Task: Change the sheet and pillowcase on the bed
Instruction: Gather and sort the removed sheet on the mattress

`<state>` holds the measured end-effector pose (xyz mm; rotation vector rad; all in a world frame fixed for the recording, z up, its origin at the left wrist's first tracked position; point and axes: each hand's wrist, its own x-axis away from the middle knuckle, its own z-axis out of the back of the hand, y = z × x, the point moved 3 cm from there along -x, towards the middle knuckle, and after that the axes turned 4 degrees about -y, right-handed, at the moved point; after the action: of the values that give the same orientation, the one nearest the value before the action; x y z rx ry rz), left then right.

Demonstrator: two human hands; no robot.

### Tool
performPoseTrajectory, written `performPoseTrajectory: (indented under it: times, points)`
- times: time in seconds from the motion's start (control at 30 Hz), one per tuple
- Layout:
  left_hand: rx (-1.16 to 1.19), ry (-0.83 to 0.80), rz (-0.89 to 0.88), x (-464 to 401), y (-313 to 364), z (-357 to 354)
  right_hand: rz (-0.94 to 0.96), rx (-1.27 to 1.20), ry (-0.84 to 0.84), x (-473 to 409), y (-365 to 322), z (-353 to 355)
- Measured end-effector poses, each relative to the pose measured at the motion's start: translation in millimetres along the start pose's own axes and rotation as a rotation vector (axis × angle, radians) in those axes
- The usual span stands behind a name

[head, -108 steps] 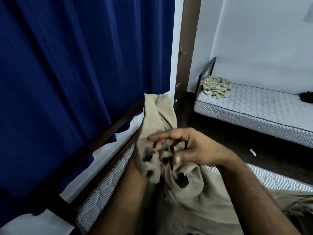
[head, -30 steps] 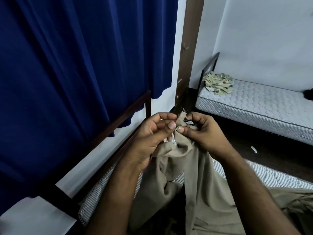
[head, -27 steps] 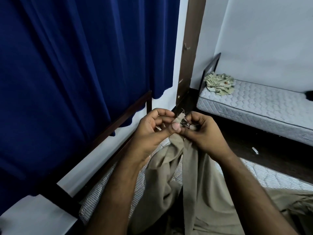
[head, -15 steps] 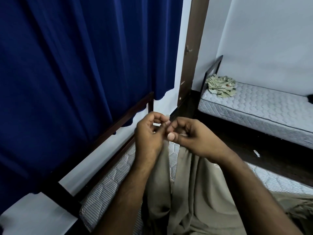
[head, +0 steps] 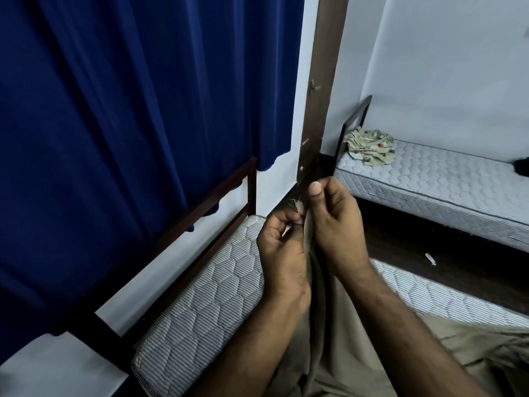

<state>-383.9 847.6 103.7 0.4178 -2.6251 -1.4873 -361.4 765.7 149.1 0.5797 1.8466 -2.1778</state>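
A beige sheet [head: 346, 353] hangs from both hands and spreads over the near mattress [head: 206, 305], which is bare, grey-striped and quilted. My left hand [head: 282, 245] and my right hand [head: 333, 222] are close together above the mattress corner. Each pinches the sheet's frayed top corner [head: 297, 206], which pokes out between the fingers. The right thumb points up. The sheet's lower part runs out of view at the bottom edge.
A dark wooden headboard frame [head: 200, 207] stands behind the mattress, under a blue curtain [head: 128, 110]. A brown post [head: 320, 90] rises by the wall. Across a dark floor gap, a second bare mattress [head: 446, 179] carries a crumpled patterned cloth [head: 369, 147].
The hands have worked from a bunched mass of sheet to its corner. Since a second ago the sheet hangs straighter below them, and more bare mattress shows at left.
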Motion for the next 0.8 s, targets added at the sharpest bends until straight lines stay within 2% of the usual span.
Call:
performPoseTrajectory:
  times: [0.13,0.23,0.3,0.4,0.5,0.6,0.7,0.8]
  points:
    - [-0.168,0.056,-0.235,5.4,10.0,1.7,-0.037,-0.062,-0.246,10.3,-6.4,-8.5]
    - [-0.144,0.067,-0.273,-3.3,15.4,11.0,-0.124,-0.369,-0.494,16.6,-12.4,-4.5]
    - [-0.118,0.104,-0.261,-10.0,19.2,15.1,-0.163,-0.465,-0.591,17.5,-10.1,2.5]
    - [-0.124,0.169,-0.272,-15.9,23.2,17.6,-0.188,-0.401,-0.553,13.9,-0.3,11.0]
    - [-0.076,0.138,-0.241,-17.9,21.3,16.1,-0.182,-0.225,-0.443,8.4,4.1,17.8]
    - [-0.086,0.073,-0.230,-19.6,20.0,17.8,-0.123,-0.136,-0.506,6.5,-4.8,26.0]
    - [-0.059,-0.036,-0.183,-21.1,19.1,18.1,-0.019,-0.145,-0.635,10.6,-19.6,33.1]
    - [0.013,-0.142,-0.158,-20.7,19.0,14.1,0.056,-0.264,-0.468,7.5,-21.7,34.4]
